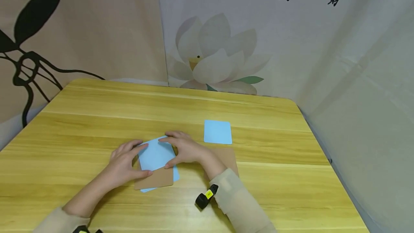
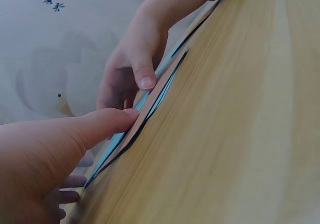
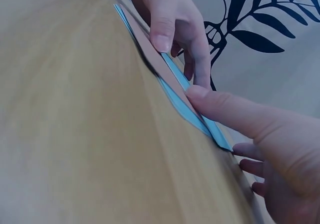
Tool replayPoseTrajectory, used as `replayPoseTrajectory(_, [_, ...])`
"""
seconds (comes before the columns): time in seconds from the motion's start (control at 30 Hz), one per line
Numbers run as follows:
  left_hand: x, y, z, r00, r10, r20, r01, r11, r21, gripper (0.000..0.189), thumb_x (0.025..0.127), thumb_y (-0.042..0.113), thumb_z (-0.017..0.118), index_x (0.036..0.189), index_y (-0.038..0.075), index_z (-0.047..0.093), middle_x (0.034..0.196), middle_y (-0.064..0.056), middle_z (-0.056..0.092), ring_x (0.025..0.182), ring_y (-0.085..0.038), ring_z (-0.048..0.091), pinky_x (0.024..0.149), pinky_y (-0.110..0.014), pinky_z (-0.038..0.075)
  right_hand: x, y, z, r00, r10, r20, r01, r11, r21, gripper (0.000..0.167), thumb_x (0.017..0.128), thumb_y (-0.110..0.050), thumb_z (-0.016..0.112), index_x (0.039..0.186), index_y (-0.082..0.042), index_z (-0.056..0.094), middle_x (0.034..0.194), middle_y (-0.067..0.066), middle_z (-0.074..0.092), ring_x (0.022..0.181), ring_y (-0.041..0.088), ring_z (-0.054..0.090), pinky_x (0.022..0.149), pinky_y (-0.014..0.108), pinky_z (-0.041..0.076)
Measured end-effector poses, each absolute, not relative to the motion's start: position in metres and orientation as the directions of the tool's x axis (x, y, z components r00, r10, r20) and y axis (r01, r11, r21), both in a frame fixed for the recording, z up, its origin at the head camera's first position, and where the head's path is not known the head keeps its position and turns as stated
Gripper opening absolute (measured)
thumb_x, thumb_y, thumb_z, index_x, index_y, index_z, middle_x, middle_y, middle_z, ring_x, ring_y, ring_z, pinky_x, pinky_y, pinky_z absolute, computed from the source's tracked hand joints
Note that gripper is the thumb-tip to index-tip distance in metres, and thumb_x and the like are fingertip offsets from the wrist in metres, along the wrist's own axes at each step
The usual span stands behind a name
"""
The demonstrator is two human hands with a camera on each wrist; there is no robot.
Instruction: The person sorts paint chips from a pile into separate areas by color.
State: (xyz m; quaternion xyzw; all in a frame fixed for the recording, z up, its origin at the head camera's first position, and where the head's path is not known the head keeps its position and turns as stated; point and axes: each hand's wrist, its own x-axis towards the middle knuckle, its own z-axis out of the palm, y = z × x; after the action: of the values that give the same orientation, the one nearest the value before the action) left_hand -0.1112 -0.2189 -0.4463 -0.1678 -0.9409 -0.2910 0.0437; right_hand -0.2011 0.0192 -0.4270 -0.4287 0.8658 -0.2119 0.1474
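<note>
A blue square card [image 1: 156,155] with rounded corners lies over a brown card [image 1: 157,179]. Corners of more blue [image 1: 176,174] show from beneath the brown one. My left hand [image 1: 124,163] holds the top blue card by its left side, thumb at the near edge and index finger along the far left corner. From the right, my right hand [image 1: 185,147] holds the same card, index finger over its far edge and thumb at the near right corner. Seen edge-on in the right wrist view, the brown card [image 3: 150,52] lies between blue layers, with thin gaps along the stack.
Another blue square card [image 1: 218,132] lies farther back on the right. A brown card [image 1: 226,158] sits just in front of it, partly hidden by my right forearm. The wooden table [image 1: 284,190] meets a printed cloth backdrop [image 1: 220,53] at the back.
</note>
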Motion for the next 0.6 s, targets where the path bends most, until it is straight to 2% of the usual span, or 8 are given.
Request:
replayPoseTrajectory(0.3, [-0.1128,-0.2211,-0.4458,-0.934,0.306,0.186,0.358,0.766,0.535,0.084,0.069,0.044,0.084,0.13,-0.005,0.055,0.136,-0.023,0.042,0.122,-0.047,0.034,0.089,-0.069,0.021,-0.2035,0.0188,-0.4332,-0.585,-0.808,-0.076,-0.692,0.546,-0.472,0.086,0.075,-0.052,0.077,0.147,-0.023,0.041,0.155,0.003,0.025,0.141,0.022,0.019,0.111,0.046,0.016])
replayPoseTrajectory(0.6, [-0.114,-0.2213,-0.4472,-0.924,0.326,0.199,0.381,0.752,0.537,0.083,0.07,0.045,0.083,0.13,-0.005,0.055,0.136,-0.021,0.042,0.123,-0.046,0.033,0.091,-0.067,0.02,-0.2012,0.019,-0.4326,-0.601,-0.797,-0.064,-0.685,0.554,-0.473,0.086,0.073,-0.052,0.078,0.146,-0.023,0.042,0.153,0.004,0.027,0.14,0.021,0.021,0.111,0.043,0.018])
